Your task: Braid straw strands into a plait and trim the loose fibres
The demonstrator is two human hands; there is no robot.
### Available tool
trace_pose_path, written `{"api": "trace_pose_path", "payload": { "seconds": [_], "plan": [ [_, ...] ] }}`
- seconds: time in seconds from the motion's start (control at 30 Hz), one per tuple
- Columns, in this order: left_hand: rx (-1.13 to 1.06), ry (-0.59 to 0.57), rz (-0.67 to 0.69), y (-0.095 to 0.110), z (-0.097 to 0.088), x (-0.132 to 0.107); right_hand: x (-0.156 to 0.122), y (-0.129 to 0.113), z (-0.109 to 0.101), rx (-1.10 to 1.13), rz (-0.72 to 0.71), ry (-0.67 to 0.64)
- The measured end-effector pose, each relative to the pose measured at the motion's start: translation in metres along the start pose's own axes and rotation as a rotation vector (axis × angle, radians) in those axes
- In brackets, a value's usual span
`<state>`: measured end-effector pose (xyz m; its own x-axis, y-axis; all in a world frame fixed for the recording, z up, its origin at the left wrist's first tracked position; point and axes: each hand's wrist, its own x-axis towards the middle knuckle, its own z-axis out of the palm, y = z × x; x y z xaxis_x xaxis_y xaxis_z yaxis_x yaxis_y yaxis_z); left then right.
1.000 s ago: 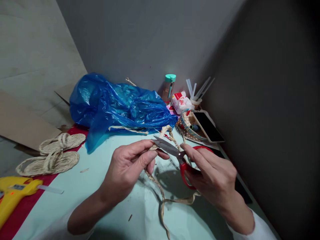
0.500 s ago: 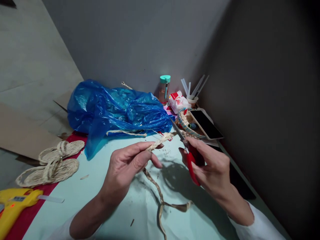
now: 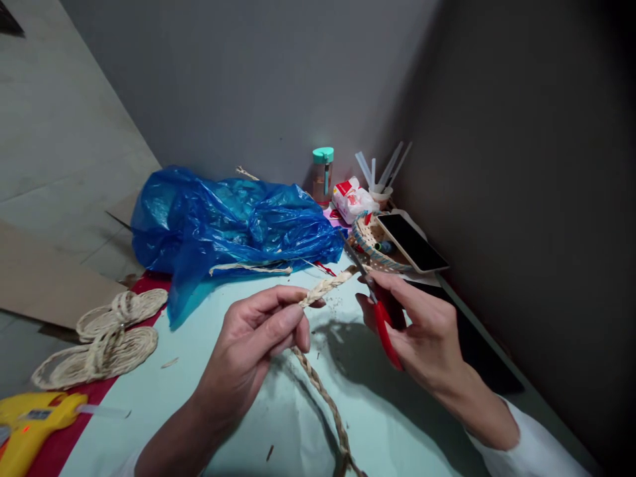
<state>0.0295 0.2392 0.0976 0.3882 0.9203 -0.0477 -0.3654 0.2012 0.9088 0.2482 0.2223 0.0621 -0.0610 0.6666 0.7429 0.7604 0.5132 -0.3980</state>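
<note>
A pale braided fibre cord (image 3: 324,289) is pinched between the thumb and fingers of my left hand (image 3: 271,328). Its upper end points up and right to the scissors, while a browner length hangs below my hand toward the bottom edge. My right hand (image 3: 420,324) grips red-handled scissors (image 3: 385,324), fingers in the loops. The dark blades point up and left, beside the cord's tip; whether they touch it I cannot tell. Two woven sandals (image 3: 112,358) made of similar braid lie at the left.
A yellow glue gun (image 3: 42,417) lies at lower left. Behind my hands is a blue plastic bag (image 3: 238,222). At the back stand a teal-lidded bottle (image 3: 322,175), a tissue pack (image 3: 354,199) and a cup of glue sticks (image 3: 381,192). A phone (image 3: 415,244) leans on a woven basket (image 3: 365,238).
The cord has shifted slightly, with more of its hanging part drawn below the frame's edge. The left fingers have curled in more. Scissors stay near the cord's upper end.
</note>
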Motion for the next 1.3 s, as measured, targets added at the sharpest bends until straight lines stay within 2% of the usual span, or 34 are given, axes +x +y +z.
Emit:
{"api": "trace_pose_path", "payload": {
  "seconds": [0.37, 0.6, 0.73, 0.9, 1.0, 1.07, 1.13, 1.23, 1.3],
  "plan": [
    [0.175, 0.121, 0.074, 0.000, 0.004, 0.002, -0.001, -0.001, 0.000, 0.006, -0.038, -0.004],
    [0.433, 0.270, 0.271, -0.001, 0.009, -0.004, -0.001, -0.009, -0.003, -0.028, -0.040, -0.082],
    [0.608, 0.326, 0.389, -0.004, 0.007, -0.007, 0.001, -0.013, -0.005, -0.048, -0.081, -0.076],
    [0.866, 0.436, 0.645, -0.008, 0.004, -0.008, 0.000, -0.012, -0.006, -0.060, -0.107, -0.073],
    [0.943, 0.463, 0.755, -0.008, 0.005, -0.008, -0.002, -0.011, -0.004, -0.054, -0.103, -0.067],
    [0.981, 0.475, 0.781, -0.007, 0.007, -0.009, -0.003, -0.011, -0.004, -0.042, -0.105, -0.029],
    [1.016, 0.482, 0.800, -0.006, 0.007, -0.009, -0.003, -0.012, -0.006, -0.024, -0.063, 0.064],
    [1.003, 0.449, 0.845, -0.004, 0.005, -0.009, 0.001, -0.015, -0.011, 0.053, 0.145, 0.253],
    [0.949, 0.364, 0.873, -0.002, 0.002, -0.008, 0.005, -0.016, -0.015, 0.144, 0.284, 0.325]
  ]
}}
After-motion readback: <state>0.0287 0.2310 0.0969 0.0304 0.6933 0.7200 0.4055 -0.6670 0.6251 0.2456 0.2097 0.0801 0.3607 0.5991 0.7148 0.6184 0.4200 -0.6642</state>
